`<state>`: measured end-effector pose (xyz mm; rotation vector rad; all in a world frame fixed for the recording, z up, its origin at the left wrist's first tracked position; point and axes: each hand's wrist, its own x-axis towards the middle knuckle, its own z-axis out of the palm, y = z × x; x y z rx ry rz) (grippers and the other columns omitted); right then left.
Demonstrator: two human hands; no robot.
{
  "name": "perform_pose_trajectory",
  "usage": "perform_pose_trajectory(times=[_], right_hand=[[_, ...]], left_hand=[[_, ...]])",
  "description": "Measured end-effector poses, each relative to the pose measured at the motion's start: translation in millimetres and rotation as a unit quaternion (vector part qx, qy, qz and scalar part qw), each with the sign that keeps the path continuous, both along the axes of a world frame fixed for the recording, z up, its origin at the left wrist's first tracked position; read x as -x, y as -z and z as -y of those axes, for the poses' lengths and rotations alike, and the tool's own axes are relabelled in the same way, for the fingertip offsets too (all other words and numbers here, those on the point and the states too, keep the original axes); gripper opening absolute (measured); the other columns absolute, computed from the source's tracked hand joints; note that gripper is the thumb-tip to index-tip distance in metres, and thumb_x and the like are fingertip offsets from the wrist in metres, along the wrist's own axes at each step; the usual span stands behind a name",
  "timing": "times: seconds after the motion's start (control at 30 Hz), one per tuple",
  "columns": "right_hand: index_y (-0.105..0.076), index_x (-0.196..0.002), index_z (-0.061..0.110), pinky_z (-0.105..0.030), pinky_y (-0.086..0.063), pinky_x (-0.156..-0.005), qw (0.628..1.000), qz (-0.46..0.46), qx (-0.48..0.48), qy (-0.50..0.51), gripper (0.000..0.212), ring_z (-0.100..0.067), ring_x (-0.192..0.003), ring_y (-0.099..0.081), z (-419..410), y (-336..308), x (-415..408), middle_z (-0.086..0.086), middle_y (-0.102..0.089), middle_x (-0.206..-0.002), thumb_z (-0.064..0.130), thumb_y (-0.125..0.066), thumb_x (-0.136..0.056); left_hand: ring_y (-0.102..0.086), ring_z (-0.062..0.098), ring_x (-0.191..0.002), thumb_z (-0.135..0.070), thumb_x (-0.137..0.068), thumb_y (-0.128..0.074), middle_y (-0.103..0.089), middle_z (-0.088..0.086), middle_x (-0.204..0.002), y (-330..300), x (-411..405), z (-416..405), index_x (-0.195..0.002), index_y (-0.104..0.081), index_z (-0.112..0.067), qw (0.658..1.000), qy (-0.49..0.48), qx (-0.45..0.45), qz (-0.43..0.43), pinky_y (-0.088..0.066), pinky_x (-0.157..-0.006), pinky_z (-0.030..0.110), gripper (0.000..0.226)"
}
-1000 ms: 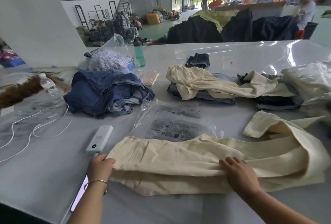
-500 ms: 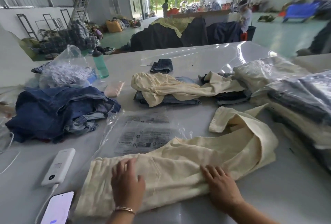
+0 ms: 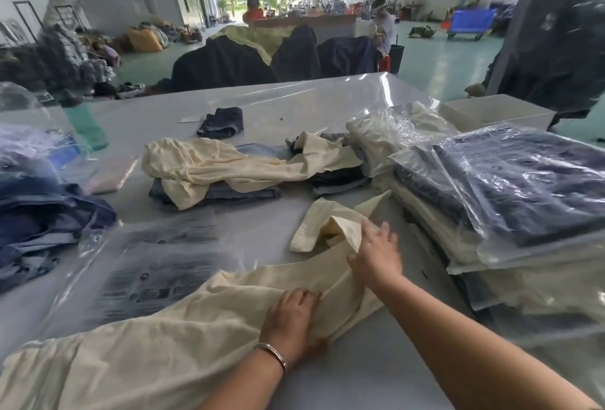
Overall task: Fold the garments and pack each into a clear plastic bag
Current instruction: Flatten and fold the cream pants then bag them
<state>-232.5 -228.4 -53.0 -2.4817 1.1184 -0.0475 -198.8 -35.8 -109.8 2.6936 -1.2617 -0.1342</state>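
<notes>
Head view: cream trousers [image 3: 183, 337] stretched along the near counter [image 3: 376, 373], long axis left to right, far end curling up past the right hand [image 3: 376, 255]. Left hand [image 3: 291, 321] pressing flat, open; right hand pinching the leg fabric, nearer that free end. Empty bag [image 3: 154, 265] just behind.

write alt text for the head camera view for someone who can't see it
A person's left hand presses flat on cream trousers spread across a grey table, while the right hand reaches for the far leg end. An empty clear plastic bag lies behind the trousers, and a stack of bagged garments sits to the right.
</notes>
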Motion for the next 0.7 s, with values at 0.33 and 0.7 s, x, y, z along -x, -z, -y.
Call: perform_pose_trajectory(times=[0.33, 0.7], right_hand=[[-0.022, -0.145, 0.007, -0.039, -0.048, -0.097, 0.948, 0.063, -0.304, 0.073, 0.097, -0.031, -0.118, -0.054, 76, 22, -42, -0.018, -0.051, -0.130, 0.022, -0.080, -0.069], [-0.062, -0.095, -0.003, -0.041, -0.050, -0.074, 0.519, 0.422, -0.743, 0.018, 0.047, -0.036, -0.072, -0.062, 78, 7, -3, -0.020, -0.064, -0.079, 0.000, -0.065, -0.049]], left_hand=[[-0.048, 0.019, -0.117, -0.050, -0.076, -0.067, -0.048, -0.002, -0.130, 14, 0, 48, -0.140, -0.037, -0.026, 0.994, -0.039, -0.094, 0.046, -0.043, -0.090, 0.031, 0.075], [-0.070, 0.021, -0.071, -0.030, -0.015, -0.091, -0.067, 0.006, -0.089, -13, -2, 31, -0.103, -0.063, -0.023, 0.994, -0.061, 0.061, 0.061, -0.050, -0.046, 0.020, 0.093]])
